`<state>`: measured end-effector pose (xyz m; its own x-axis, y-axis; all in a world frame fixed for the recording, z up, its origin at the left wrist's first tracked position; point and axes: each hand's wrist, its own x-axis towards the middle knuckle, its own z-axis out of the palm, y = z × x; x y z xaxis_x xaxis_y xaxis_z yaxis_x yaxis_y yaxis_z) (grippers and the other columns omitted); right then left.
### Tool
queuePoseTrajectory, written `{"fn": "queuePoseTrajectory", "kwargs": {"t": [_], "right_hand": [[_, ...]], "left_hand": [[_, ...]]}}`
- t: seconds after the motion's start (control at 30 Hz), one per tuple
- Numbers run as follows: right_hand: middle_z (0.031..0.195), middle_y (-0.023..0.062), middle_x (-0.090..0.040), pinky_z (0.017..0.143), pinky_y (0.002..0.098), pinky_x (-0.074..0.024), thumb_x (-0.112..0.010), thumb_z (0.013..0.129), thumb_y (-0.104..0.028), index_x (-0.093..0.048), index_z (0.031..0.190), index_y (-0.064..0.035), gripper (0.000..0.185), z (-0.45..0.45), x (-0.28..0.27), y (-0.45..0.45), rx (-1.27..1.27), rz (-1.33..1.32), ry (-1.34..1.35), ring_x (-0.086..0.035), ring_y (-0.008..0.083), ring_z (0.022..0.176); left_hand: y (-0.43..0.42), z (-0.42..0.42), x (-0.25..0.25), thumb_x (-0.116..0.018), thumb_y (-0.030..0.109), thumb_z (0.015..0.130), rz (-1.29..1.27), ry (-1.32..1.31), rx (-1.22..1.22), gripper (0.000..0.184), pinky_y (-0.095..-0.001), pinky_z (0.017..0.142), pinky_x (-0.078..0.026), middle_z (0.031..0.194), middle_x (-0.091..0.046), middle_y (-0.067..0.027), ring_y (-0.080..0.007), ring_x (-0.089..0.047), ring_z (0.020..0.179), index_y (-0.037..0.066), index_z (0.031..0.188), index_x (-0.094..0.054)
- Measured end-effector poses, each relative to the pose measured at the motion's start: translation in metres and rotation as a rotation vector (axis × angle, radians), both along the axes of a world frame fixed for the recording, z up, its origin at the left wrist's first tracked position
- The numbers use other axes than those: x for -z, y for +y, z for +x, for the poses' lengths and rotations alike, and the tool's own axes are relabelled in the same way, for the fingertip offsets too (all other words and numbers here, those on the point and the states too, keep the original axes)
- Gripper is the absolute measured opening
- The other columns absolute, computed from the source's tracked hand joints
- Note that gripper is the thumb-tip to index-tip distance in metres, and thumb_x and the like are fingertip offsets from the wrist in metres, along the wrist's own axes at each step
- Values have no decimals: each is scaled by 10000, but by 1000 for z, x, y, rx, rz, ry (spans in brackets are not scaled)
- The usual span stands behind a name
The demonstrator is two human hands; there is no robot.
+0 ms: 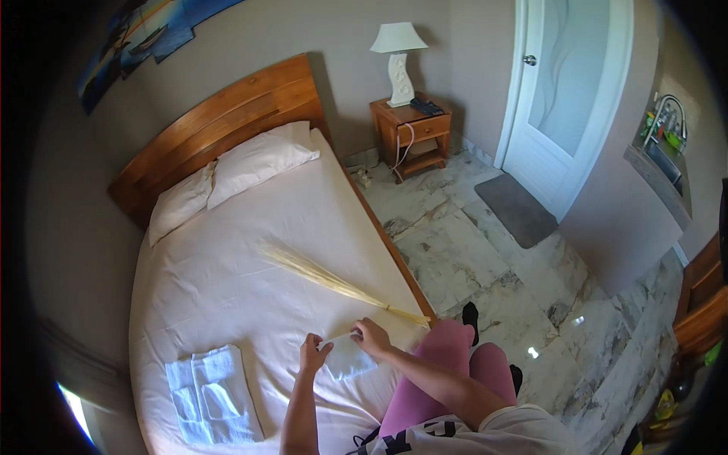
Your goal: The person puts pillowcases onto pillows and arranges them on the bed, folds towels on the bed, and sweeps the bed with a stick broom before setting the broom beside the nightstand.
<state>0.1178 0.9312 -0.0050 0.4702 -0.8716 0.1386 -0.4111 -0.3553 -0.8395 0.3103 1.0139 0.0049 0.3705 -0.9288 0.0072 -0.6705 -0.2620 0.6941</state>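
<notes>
Over the near part of the bed, a small white cloth lies in front of me. My left hand pinches its left upper corner between thumb and fingers. At the opposite upper corner, my right hand is closed on the cloth, with the fingertips partly hidden. The cloth's lower part reaches down to the bedsheet. Just beyond my hands is a broom of thin yellow sticks, tied near its right end and fanning out toward the pillows. A folded white towel rests to the left of my left hand.
I sit at the right edge of the bed. Two pillows lean near the wooden headboard. A nightstand carries a lamp. A grey mat lies before the white door; a sink is at right.
</notes>
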Motion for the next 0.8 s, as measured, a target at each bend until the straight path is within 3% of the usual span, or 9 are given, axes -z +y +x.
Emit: {"fn": "queuePoseTrajectory", "kwargs": {"t": [0.07, 0.13, 0.23, 0.33, 0.47, 0.67, 0.73, 0.77, 0.8], "right_hand": [[882, 116, -548, 708, 374, -466, -647, 736, -141, -563, 943, -74, 233, 2, 1, 3, 26, -31, 31, -569, 285, 826], [962, 167, -521, 760, 430, -440, -592, 725, -48, -514, 995, -34, 282, 9, -3, 10, 113, -179, 89, -523, 347, 917], [1057, 201, -515, 824, 426, -427, -576, 722, -19, -507, 1058, -13, 343, 10, -44, 31, 49, -317, 19, -497, 362, 1013], [1256, 184, -459, 950, 466, -353, -567, 784, -145, -450, 1226, -50, 466, 20, -16, 51, -175, -451, -103, -428, 341, 1178], [1413, 97, -346, 1039, 590, -107, -457, 858, -430, -399, 1333, -100, 581, 12, 12, 57, -119, -490, 332, -282, 235, 1328], [1435, 124, -294, 1045, 574, -126, -433, 882, -401, -317, 1373, -74, 602, 5, 16, 45, -224, -428, 356, -252, 284, 1338], [1436, 190, -253, 1059, 539, -151, -423, 896, -320, -303, 1364, -14, 572, 0, 16, 42, -162, -345, 75, -218, 368, 1334], [1436, 190, -253, 1059, 539, -151, -423, 896, -320, -303, 1364, -14, 572, -1, 16, 40, -182, -350, 70, -218, 368, 1334], [1428, 221, -245, 1066, 517, -160, -420, 897, -280, -293, 1359, 13, 562, -4, 13, 39, -176, -341, -35, -204, 400, 1328]], "left_hand": [[3, -13, -7, -733, 179, 669, 84, -73, -108, 420, -388, 667, -471, 834, -598, -120, -288, -580, 744, 33, 985, -499], [4, -43, -29, -681, 97, 653, -229, -453, -137, 453, -421, 798, -428, 975, -567, -139, -315, -537, 924, 47, 1055, -477], [12, -64, -29, -588, 96, 709, -242, -380, 51, 487, -452, 952, -334, 1176, -485, -161, -321, -442, 1116, 46, 1173, -446], [25, -74, 6, -522, 193, 789, -55, -474, 58, 551, -498, 1022, -251, 1350, -335, -180, -316, -300, 1269, 44, 1300, -379], [29, -76, 19, -421, 342, 861, 225, -595, 45, 628, -567, 1060, -103, 1499, -26, -148, -296, -16, 1388, 72, 1403, -257], [33, -72, 23, -567, 208, 809, 0, -432, -262, 694, -469, 1054, -235, 1451, -128, -216, -396, -177, 1321, 117, 1403, -220], [38, -73, 3, -650, 47, 693, -33, 75, -363, 737, -449, 1019, -307, 1404, -192, -253, -416, -257, 1267, 89, 1337, -295], [40, -70, 9, -674, 8, 644, -187, -7, -385, 698, -444, 913, -411, 1218, -433, -272, -417, -449, 1113, 97, 1248, -338], [45, -67, 7, -674, 8, 644, -191, -8, -400, 698, -444, 913, -411, 1218, -433, -272, -417, -449, 1113, 97, 1248, -338]]}}
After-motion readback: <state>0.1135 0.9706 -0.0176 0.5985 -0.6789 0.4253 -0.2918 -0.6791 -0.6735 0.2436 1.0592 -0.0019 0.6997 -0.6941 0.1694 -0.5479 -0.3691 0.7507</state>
